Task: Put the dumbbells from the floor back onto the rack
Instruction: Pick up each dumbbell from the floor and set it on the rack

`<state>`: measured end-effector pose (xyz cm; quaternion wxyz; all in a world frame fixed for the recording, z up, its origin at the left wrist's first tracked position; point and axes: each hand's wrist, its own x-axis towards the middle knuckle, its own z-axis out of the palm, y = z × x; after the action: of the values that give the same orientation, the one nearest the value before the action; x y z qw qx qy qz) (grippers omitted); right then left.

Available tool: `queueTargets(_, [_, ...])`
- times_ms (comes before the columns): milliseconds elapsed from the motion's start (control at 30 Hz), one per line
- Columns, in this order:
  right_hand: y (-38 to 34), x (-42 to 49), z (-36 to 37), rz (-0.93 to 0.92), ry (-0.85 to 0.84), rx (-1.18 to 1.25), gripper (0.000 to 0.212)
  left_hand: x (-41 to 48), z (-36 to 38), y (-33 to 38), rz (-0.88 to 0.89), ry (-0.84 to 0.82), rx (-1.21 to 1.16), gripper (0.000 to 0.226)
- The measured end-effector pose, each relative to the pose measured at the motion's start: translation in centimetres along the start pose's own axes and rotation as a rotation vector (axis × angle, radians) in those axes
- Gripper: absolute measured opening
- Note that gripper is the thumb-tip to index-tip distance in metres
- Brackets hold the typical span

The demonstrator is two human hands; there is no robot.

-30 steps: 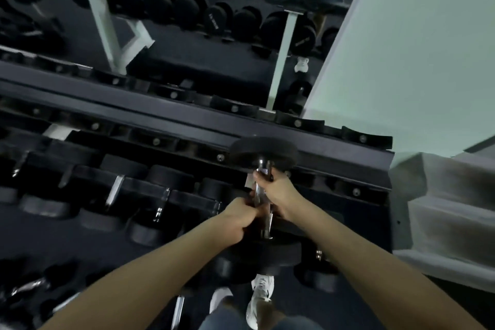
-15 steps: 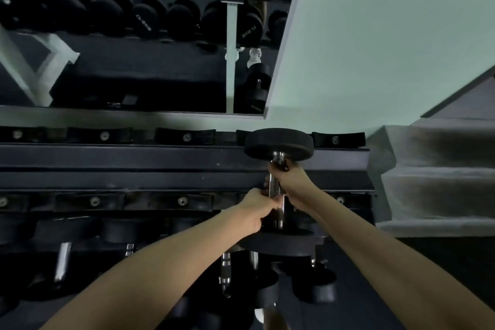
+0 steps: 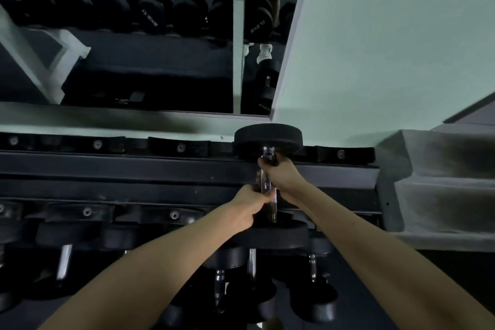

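At far left, on the lower tier, black dumbbells [image 3: 67,234] sat in a row with chrome handles pointing toward the camera. Above them ran the rack [image 3: 134,169], its dark top rails lined with bolted cradles [image 3: 178,147], those left of the hands bare. Behind the rack a mirror [image 3: 150,75] reflected another row of dumbbells.

Right of centre, both hands held one dumbbell [image 3: 268,138] crosswise over the top tier. The left hand [image 3: 249,207] had its fingers curled round the chrome handle at the near end, just beside the near head. The right hand [image 3: 281,177] gripped the same handle farther along, close under the far head. That far head stood at the back row of cradles, next to the last cradle on the right; the near head hung over the front rail. Whether the dumbbell's weight lay on the rack could not be told. Below it, more dumbbells crowded the lower tier.

To the right rose a pale green wall [image 3: 388,35], and beside the rack's end stood grey steps [image 3: 442,190].
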<state>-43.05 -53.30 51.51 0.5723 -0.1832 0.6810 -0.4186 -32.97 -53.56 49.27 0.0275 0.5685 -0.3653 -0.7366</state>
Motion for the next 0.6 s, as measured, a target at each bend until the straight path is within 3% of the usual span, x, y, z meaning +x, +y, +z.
queueTargets(233, [1.5,1.7,0.7,0.072,0.01,0.029,0.028,1.2,-0.9,-1.5,0.034,0.008,0.061,0.031])
queueTargets(433, [1.6,1.3,0.5,0.085,0.017,0.039,0.018,0.6,-0.9,-1.4,0.048,-0.015,0.088,0.032])
queueTargets(533, [1.6,1.1,0.4,0.071,0.002,-0.067,0.018,0.4,-1.0,-1.3,0.062,-0.011,0.147,0.034])
queueTargets(600, [1.5,0.8,0.3,0.021,0.034,-0.262,0.027,0.2,-1.2,-1.2,0.08,0.001,0.212,0.035])
